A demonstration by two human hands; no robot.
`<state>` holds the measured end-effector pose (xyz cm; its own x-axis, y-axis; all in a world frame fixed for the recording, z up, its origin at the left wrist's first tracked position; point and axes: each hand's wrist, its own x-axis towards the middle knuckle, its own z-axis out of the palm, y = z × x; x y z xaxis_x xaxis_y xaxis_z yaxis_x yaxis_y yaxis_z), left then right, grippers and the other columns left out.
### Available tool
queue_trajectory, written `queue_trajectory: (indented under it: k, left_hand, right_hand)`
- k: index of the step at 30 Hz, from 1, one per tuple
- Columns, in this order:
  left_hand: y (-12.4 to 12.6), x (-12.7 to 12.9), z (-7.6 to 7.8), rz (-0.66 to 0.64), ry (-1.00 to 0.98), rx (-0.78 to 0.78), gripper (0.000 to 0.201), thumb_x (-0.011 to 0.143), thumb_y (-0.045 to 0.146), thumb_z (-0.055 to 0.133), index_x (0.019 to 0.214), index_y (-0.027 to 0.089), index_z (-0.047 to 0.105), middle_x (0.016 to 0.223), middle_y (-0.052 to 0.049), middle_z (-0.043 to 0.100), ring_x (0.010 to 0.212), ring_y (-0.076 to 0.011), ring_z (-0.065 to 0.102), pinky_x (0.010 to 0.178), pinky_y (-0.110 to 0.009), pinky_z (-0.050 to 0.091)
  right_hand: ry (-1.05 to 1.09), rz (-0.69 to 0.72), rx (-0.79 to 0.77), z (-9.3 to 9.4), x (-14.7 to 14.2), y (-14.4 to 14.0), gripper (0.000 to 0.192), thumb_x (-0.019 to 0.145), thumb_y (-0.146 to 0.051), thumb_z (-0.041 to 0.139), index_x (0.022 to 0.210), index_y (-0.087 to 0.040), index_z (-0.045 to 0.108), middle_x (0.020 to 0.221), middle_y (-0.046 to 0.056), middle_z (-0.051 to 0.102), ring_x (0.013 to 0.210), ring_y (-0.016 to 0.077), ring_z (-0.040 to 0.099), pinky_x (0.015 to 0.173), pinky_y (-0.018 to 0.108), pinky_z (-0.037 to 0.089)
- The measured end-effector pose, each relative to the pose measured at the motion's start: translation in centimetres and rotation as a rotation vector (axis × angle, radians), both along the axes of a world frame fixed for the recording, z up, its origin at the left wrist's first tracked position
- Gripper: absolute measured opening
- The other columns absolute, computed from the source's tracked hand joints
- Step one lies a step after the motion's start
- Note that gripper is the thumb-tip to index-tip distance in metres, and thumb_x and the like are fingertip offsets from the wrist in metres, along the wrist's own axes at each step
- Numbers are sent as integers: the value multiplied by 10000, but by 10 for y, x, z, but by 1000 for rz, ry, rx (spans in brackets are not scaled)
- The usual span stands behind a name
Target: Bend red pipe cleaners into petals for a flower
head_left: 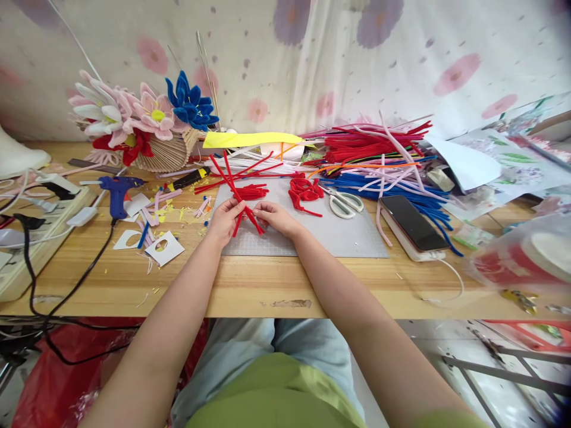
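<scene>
My left hand (224, 218) and my right hand (275, 217) meet over a grey cutting mat (348, 238) and both pinch the same red pipe cleaners (232, 181), whose long ends fan up and away from me. Bent red pipe-cleaner pieces (305, 191) lie on the mat just beyond my right hand, and another small red bundle (251, 192) sits above my fingers. White-handled scissors (345, 204) rest to the right of them.
A heap of red, blue, pink and white pipe cleaners (379, 154) fills the back right. A phone (413, 223) lies right of the mat. A blue glue gun (116, 191), paper scraps, a power strip (40, 220) and a basket of pipe-cleaner flowers (147, 122) stand left.
</scene>
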<state>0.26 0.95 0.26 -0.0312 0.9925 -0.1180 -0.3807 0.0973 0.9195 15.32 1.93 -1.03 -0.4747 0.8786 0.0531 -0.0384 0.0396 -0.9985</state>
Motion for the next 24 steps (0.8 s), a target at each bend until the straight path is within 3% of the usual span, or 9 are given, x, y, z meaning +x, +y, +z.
queue_trajectory:
  k: [8,13,17,20,24]
  left_hand:
    - [4,-1,-3,79,46,33,322,526,303,797,594,160,517,535,52,549,461,-48,472,485,-188,380]
    - [4,1,-6,172,173,138,347,511,328,804,601,162,513,527,60,529,468,-51,450,468,-184,357]
    - [3,3,-7,194,208,165,373,512,365,800,593,168,495,539,61,520,476,-53,444,465,-186,356]
    - [4,3,-8,241,216,140,386,526,386,788,601,173,474,544,62,511,473,-52,432,457,-186,347]
    - [6,2,-9,230,204,123,386,548,395,772,609,177,458,551,61,502,486,-58,443,473,-193,361]
  right_hand:
    - [-26,20,-16,0,-1,-1,286,757,-439,573,698,-188,449,486,-78,410,437,66,359,469,214,308]
    - [-57,-187,237,4,-9,-10,359,739,-482,598,855,-213,391,685,-51,478,601,94,450,579,228,372]
    - [-381,-207,507,8,-17,-19,371,721,-507,633,804,-197,446,816,3,495,751,127,449,707,267,384]
    - [-540,-223,541,7,-21,-20,267,810,-437,558,748,-188,486,809,23,490,752,137,445,727,279,382]
    - [-549,-144,554,3,-23,-16,183,851,-283,507,700,-179,514,778,24,474,785,140,464,772,277,392]
